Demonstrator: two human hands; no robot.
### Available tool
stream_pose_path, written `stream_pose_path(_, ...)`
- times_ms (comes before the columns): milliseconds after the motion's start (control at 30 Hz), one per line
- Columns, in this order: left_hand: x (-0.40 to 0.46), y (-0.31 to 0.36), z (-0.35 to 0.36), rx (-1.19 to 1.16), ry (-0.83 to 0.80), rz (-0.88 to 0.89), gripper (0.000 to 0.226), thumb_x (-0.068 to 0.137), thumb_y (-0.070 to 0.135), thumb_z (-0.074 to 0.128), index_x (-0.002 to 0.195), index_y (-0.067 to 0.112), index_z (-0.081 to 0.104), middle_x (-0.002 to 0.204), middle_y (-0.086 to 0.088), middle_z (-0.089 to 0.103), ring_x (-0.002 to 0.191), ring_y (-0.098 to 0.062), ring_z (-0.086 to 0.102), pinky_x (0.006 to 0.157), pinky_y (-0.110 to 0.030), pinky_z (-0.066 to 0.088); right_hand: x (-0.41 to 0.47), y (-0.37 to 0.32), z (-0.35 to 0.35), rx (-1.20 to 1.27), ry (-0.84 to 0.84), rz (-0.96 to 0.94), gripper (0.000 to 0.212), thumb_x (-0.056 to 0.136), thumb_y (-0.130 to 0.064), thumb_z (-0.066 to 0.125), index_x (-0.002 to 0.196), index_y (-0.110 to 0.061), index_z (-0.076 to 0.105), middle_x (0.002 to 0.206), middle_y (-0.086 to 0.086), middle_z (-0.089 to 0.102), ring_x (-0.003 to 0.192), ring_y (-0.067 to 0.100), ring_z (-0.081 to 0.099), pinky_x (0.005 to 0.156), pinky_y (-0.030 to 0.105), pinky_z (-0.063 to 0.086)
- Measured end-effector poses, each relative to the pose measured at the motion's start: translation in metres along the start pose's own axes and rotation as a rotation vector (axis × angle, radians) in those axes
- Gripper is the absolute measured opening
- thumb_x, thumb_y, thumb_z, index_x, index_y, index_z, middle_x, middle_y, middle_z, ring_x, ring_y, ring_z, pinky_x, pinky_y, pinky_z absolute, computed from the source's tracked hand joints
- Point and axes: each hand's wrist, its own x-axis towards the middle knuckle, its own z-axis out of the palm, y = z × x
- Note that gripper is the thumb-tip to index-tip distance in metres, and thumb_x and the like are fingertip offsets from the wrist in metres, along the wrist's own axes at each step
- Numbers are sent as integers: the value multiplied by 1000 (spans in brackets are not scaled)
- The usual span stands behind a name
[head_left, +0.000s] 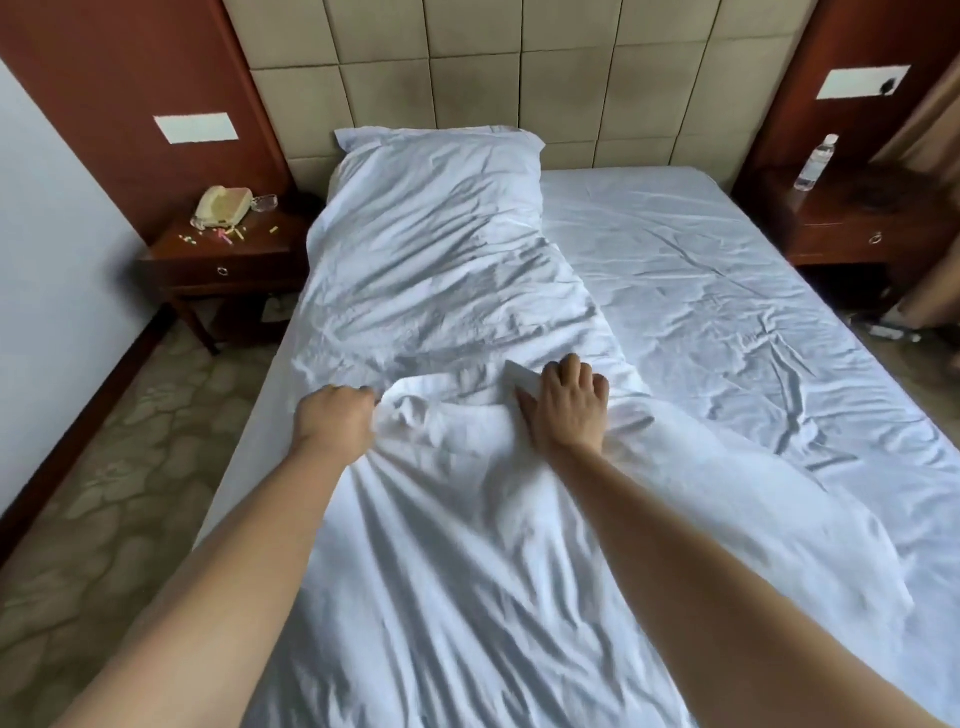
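My left hand (335, 421) was closed in a fist on a bunch of the white cover (441, 519). My right hand (569, 410) lay near it, fingers curled over a raised fold, so each grip was clamped on cloth. The cover lay in a crumpled strip down the left half of the bed (727, 291), from the pillow (441, 171) at the headboard to the near edge under my forearms.

I judged the step to be spreading it flat. To do that well, I needed each grip on a single layer at an edge, not on a wad. The hands then had to move apart and pull evenly, low over the mattress, so the creases ran out toward the bare right side. A lopsided tug would likely have dragged the pillow askew.
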Motion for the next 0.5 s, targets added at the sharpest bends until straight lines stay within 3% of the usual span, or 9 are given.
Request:
stream_pose_path(100, -2, 12, 45, 77, -135, 171, 27, 86, 24, 50, 110, 21, 62, 114, 0, 64, 113, -22, 55, 86, -29, 45, -34, 12, 57, -171, -788, -134, 56, 90, -36, 52, 142, -20, 38, 152, 8, 30, 134, 26, 37, 109, 41, 25)
stream_pose_path(133, -3, 17, 58, 105, -192, 255, 27, 87, 27, 48, 109, 20, 63, 116, -1, 64, 114, -22, 54, 88, -28, 42, -43, 17, 68, -197, -959, -163, 62, 90, -33, 52, 147, -29, 29, 157, 7, 22, 138, 25, 34, 112, 42, 23)
stream_pose_path(200, -5, 26, 78, 69, -353, 391, 28, 90, 31, 44, 107, 20, 64, 116, -1, 63, 115, -22, 52, 89, -28, 38, -49, 26, 76, -204, -1098, -188, 68, 90, -37, 52, 150, -39, 20, 155, 1, 29, 139, 23, 35, 113, 41, 24)
stream_pose_path(300, -4, 34, 91, -59, -584, 505, 31, 86, 46, 44, 99, 25, 63, 118, 0, 57, 117, -19, 47, 99, -31, 30, -45, 35, 77, -204, -1012, -192, 53, 94, -39, 44, 146, -31, 36, 142, 1, 49, 131, 19, 45, 110, 37, 26)
stream_pose_path(367, 1, 31, 94, -165, -730, 446, 36, 79, 59, 45, 98, 32, 57, 124, 4, 55, 119, -17, 45, 104, -33, 27, -44, 34, 79, -165, -960, -143, 44, 96, -37, 39, 137, -23, 48, 132, 5, 57, 122, 22, 53, 103, 35, 35)
stream_pose_path(500, 11, 1, 87, -273, -1067, 228, 91, 65, 76, 63, 140, 28, 41, 145, 7, 42, 134, -17, 39, 108, -30, 32, -39, 24, 61, 32, -652, 94, 36, 102, -36, 27, 119, -14, 51, 120, 16, 62, 108, 34, 59, 86, 36, 45)
